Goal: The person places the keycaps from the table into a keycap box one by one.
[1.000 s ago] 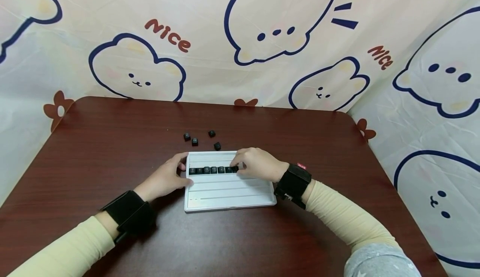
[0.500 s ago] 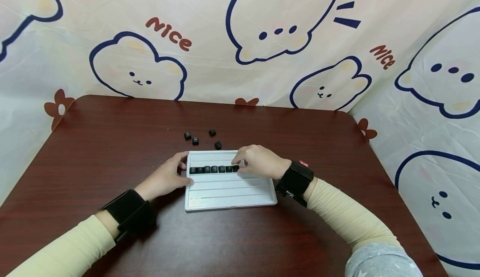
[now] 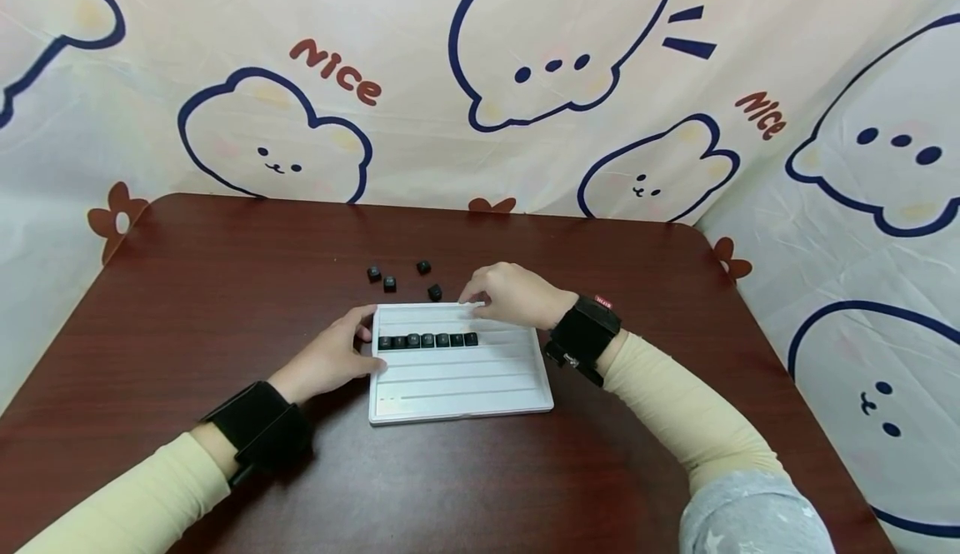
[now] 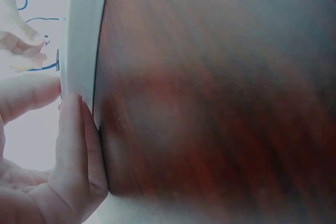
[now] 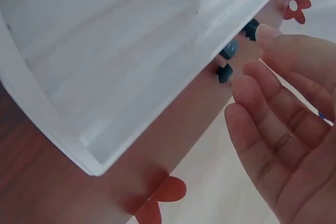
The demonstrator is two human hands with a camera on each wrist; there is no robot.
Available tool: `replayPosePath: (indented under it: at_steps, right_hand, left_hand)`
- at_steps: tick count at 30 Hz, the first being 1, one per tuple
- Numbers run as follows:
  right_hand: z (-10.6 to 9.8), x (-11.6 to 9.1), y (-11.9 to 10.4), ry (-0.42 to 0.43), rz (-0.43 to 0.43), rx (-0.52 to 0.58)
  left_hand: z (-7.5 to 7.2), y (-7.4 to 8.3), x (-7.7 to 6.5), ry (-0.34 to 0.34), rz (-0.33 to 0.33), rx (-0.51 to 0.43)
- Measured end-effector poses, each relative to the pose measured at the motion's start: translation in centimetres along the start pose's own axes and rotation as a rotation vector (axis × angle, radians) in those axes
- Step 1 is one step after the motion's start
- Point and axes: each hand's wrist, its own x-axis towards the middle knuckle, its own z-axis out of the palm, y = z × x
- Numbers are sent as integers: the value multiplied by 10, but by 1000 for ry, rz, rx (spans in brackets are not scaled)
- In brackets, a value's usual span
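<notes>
A white ridged tray [image 3: 461,383] lies on the table, with several black keycaps [image 3: 428,341] standing in a row along one ridge from its left side. My left hand [image 3: 341,354] grips the tray's left edge; in the left wrist view its fingers [image 4: 72,135] press against the rim. Over the tray's far edge hovers my right hand [image 3: 517,294], fingers loosely bent. The right wrist view shows nothing between its fingers [image 5: 247,129]. Beyond the tray lie several loose keycaps [image 3: 435,292], the nearest just left of the right fingertips.
The dark brown wooden table [image 3: 262,262] extends around the tray on all sides. A pale curtain [image 3: 420,154] printed with cartoon animals hangs behind the table and along its right side. Black bands [image 3: 588,336] are worn on both wrists.
My right hand has left the right end of the keycap row and moved up toward the tray's far edge, uncovering the last keycap. The left hand has stayed in place.
</notes>
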Motion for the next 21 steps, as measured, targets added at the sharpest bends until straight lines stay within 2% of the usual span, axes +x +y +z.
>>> replayPosePath:
  at_steps: [6, 14, 21]
  right_hand:
    - [-5, 11, 7, -11, 25, 25]
    - [-4, 36, 16, -41, 31, 65]
    - [-5, 60, 18, -77, 86, 89]
  left_hand:
    - [0, 0, 0, -5, 5, -6]
    - [3, -4, 0, -2, 4, -19]
    - [0, -2, 1, -3, 5, 5]
